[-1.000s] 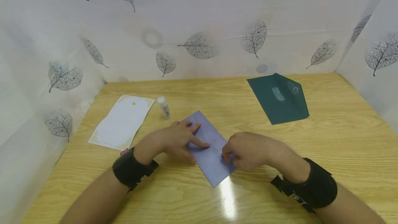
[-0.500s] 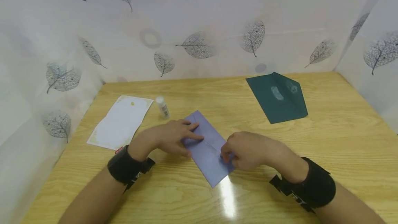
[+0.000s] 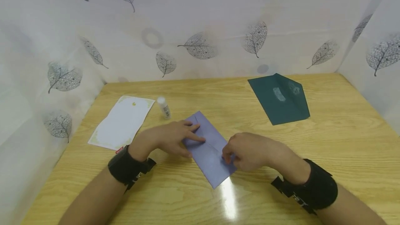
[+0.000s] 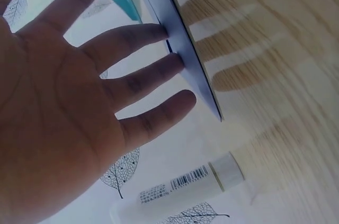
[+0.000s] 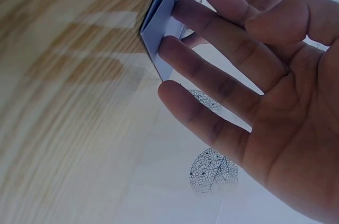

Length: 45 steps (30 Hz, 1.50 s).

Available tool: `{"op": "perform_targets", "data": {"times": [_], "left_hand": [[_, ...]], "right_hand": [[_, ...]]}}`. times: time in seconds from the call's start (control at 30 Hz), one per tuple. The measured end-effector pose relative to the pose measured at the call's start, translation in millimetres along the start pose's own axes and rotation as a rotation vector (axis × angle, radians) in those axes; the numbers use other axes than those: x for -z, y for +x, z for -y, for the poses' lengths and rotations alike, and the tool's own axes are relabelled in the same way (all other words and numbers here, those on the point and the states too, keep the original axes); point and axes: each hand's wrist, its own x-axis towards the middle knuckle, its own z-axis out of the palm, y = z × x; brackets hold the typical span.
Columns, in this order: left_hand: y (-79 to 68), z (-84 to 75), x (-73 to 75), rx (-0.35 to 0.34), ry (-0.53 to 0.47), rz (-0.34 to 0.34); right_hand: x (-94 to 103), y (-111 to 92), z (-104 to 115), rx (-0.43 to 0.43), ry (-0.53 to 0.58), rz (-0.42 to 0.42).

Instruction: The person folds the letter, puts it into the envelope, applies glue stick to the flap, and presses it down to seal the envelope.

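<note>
Spread, nearly straight fingers of the left hand (image 3: 173, 139) rest on the lilac envelope (image 3: 208, 153), grasping nothing; the right hand (image 3: 250, 151) touches its right side with gently bent fingers, likewise without a hold. It lies slantwise between the palms, beneath the fingertips, on the wooden table (image 3: 175, 200). Beyond the left hand stands a glue stick (image 3: 164, 107), then a bordered white sheet (image 3: 120, 122) farther left; a dark green envelope (image 3: 279, 108) lies at far right.

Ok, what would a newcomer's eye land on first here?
Probably the purple envelope in the middle of the table, with the left hand and right hand both touching it. Next might come the dark green envelope, whitish patches on it, at the back right. The white sheet and tube are further left.
</note>
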Motion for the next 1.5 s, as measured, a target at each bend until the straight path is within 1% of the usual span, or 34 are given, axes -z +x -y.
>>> {"op": "perform_targets", "data": {"times": [0.07, 0.13, 0.27, 0.37, 0.5, 0.57, 0.67, 0.77, 0.83, 0.9, 0.97, 1.07, 1.13, 1.23, 1.37, 1.5], "left_hand": [[-0.7, 0.4, 0.3, 0.001, 0.003, -0.015], [-0.1, -1.1, -0.4, 0.011, 0.026, -0.027], [2.7, -9.5, -1.9, 0.029, 0.073, -0.043], [4.9, -17.6, -2.7, 0.054, 0.083, -0.027], [7.0, -26.2, -4.7, 0.115, 0.086, 0.023], [7.9, -28.3, -5.9, 0.133, 0.089, 0.046], [7.9, -27.7, -6.4, 0.113, 0.081, 0.069], [5.9, -22.3, -5.2, 0.073, 0.025, 0.065], [3.6, -17.5, -4.0, 0.057, -0.029, 0.057], [1.8, -13.2, -3.2, 0.044, -0.060, 0.047], [0.9, -10.3, -3.4, 0.033, -0.056, 0.041], [1.4, -11.2, -3.6, 0.023, 0.006, 0.028], [2.5, -14.4, -4.2, 0.038, 0.056, 0.021], [4.1, -20.7, -5.2, 0.088, 0.101, 0.028], [5.2, -27.2, -7.0, 0.157, 0.092, 0.065], [5.6, -33.7, -7.2, 0.183, 0.080, 0.084]], "right_hand": [[0.4, 0.3, 0.0, 0.005, -0.003, -0.001], [1.2, 0.7, 0.0, 0.010, -0.005, -0.005], [2.3, 1.0, -0.2, 0.014, -0.002, -0.009], [2.0, 0.5, -0.2, 0.011, -0.003, -0.011], [0.4, -0.4, -0.3, 0.009, -0.005, -0.020], [-0.4, -0.9, -0.3, 0.008, -0.004, -0.024], [-1.2, -1.6, 0.0, 0.003, 0.000, -0.023], [-2.1, -2.2, 0.4, -0.003, 0.008, -0.019], [-2.7, -2.1, 0.5, -0.003, 0.010, -0.017], [-3.2, -1.6, 0.3, -0.001, 0.011, -0.015], [-3.3, -0.6, -0.1, 0.005, 0.008, -0.015], [-3.1, 0.5, -0.6, 0.007, 0.004, -0.016], [-2.8, 0.9, -0.7, 0.009, 0.000, -0.019], [-2.6, 1.0, -0.9, 0.006, -0.004, -0.021], [-2.7, 1.4, -0.7, 0.005, -0.013, -0.022], [-2.7, 1.4, -0.4, 0.004, -0.017, -0.023]]}}
